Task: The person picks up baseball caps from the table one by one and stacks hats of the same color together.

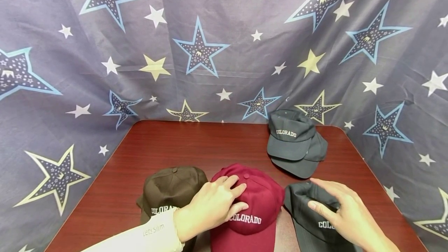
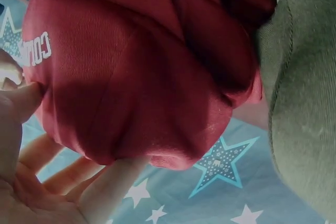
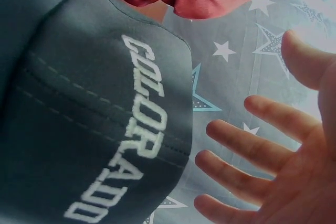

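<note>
My left hand (image 1: 215, 201) is on the crown of a maroon baseball cap (image 1: 253, 205) with white COLORADO lettering. In the left wrist view, its thumb presses near the lettering of the maroon cap (image 2: 121, 72) and its fingers bend against the crown's top, where the fabric creases. My right hand (image 1: 350, 213) hovers over a dark grey COLORADO cap (image 1: 304, 209) at the front right, hiding part of it. The right wrist view has this hand (image 3: 283, 166) with its fingers spread, apart from the grey cap (image 3: 94, 93).
A brown COLORADO cap (image 1: 171, 188) sits left of the maroon one, partly behind my left forearm. Two dark grey caps (image 1: 292, 139) overlap at the back right of the reddish wooden table (image 1: 196, 143). Star-patterned cloth (image 1: 224, 84) hangs around the table.
</note>
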`<state>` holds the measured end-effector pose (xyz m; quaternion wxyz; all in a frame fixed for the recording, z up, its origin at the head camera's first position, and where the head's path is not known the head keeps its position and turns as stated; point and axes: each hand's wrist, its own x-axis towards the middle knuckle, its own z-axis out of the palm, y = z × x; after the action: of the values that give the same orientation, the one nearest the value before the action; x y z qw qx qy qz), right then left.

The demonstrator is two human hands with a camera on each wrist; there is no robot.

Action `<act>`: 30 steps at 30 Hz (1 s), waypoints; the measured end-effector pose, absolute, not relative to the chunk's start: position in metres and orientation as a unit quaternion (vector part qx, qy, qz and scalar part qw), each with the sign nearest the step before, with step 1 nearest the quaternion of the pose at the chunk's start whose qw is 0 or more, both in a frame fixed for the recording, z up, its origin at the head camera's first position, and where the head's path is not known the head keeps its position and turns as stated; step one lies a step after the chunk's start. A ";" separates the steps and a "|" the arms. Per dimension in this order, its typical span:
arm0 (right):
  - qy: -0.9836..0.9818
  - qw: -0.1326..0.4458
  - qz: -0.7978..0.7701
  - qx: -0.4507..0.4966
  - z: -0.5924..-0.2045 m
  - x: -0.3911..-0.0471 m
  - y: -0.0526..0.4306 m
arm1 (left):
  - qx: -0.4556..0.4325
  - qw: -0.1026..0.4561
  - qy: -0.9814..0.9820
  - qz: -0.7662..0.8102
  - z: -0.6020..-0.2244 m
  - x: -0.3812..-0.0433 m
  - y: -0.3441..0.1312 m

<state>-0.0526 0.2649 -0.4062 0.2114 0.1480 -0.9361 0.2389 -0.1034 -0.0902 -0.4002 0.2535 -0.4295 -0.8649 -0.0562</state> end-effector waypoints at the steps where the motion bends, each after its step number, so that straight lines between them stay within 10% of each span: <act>1: -0.936 0.212 0.238 0.148 -0.406 -0.053 0.265 | -0.425 0.254 -0.867 -0.055 -0.401 -0.103 -0.090; 30: -0.937 0.212 0.226 0.162 -0.399 -0.057 0.264 | -0.398 0.236 -0.885 -0.056 -0.398 -0.111 -0.093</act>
<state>-0.0569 0.2639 -0.3993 0.2121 0.1620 -0.9368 0.2263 -0.1107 -0.0933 -0.3984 0.2360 -0.3982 -0.8846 -0.0560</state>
